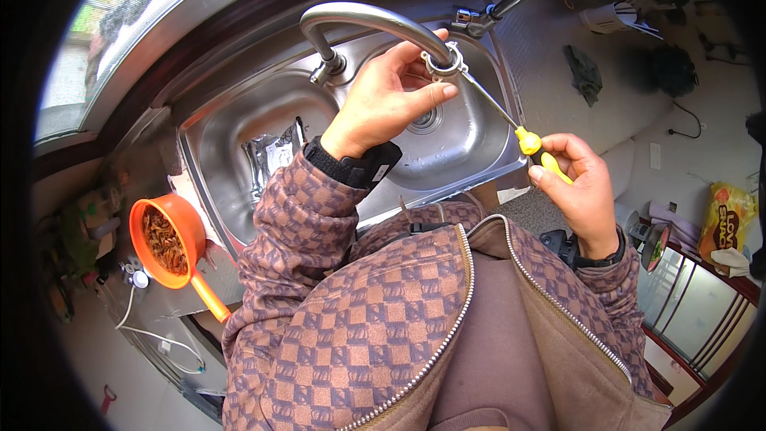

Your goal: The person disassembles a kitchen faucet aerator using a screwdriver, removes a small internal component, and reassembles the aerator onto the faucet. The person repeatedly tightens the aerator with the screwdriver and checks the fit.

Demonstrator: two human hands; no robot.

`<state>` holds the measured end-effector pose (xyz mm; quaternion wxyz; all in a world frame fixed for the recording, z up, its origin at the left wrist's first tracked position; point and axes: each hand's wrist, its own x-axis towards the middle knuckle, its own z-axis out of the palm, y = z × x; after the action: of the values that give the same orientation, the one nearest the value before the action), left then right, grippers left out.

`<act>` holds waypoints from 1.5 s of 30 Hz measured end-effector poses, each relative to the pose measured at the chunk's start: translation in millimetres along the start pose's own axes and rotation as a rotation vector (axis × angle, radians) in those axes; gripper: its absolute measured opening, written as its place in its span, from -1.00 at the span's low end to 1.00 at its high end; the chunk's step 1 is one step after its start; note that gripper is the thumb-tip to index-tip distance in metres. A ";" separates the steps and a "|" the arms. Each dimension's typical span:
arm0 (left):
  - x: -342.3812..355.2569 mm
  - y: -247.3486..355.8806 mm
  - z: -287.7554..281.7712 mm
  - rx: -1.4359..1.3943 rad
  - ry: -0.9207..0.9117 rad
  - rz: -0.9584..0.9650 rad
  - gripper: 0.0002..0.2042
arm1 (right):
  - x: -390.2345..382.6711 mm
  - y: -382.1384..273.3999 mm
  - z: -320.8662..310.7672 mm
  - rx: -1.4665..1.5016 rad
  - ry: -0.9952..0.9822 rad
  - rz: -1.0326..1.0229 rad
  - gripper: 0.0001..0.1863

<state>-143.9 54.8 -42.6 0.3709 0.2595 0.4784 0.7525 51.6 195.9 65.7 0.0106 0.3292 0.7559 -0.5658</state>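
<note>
Left hand (388, 100): raised over the sink; fingers curled round the spout end, thumb and forefinger pinching the metal ring there; wrist in a dark cuff and a checked brown sleeve
Right hand (580, 183): closed round the yellow handle of the screwdriver; held above the sink's right rim, near the person's chest
Screwdriver (511, 124): thin metal shaft running up and left from the handle; tip at the ring under the spout end, touching or just beside it, which one cannot be told
Tap (359, 17): curved steel spout arching from its base at the back of the sink toward the right; end gripped by the left hand
Ring (444, 64): pale metal fitting at the spout end; partly hidden by fingers
Sink (239, 124): steel basin, drain at the middle below the left hand; crumpled silver foil packet (270, 156) lying at its left side
Pan (169, 243): orange, long handle pointing toward the person; brown strips inside; stands on the counter left of the sink
Cloth (584, 72): dark, lying on the drainboard right of the sink
</note>
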 end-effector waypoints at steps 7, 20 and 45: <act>1.7 -4.9 -0.9 0.209 0.062 0.005 -0.52 | 4.9 -5.7 -3.5 -0.138 0.059 -0.115 -0.71; 8.4 -20.1 14.7 0.452 0.376 0.362 -0.58 | 32.8 -21.3 -26.1 -0.529 0.012 -0.379 -0.74; 5.0 -7.4 -7.2 0.065 -0.056 0.077 -0.56 | 104.9 -48.3 -71.0 -0.623 -0.308 -0.453 -0.75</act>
<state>-150.0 57.0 -52.1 0.3464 0.3105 0.4818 0.7426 -29.8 301.2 91.5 0.0979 0.0468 0.9339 -0.3406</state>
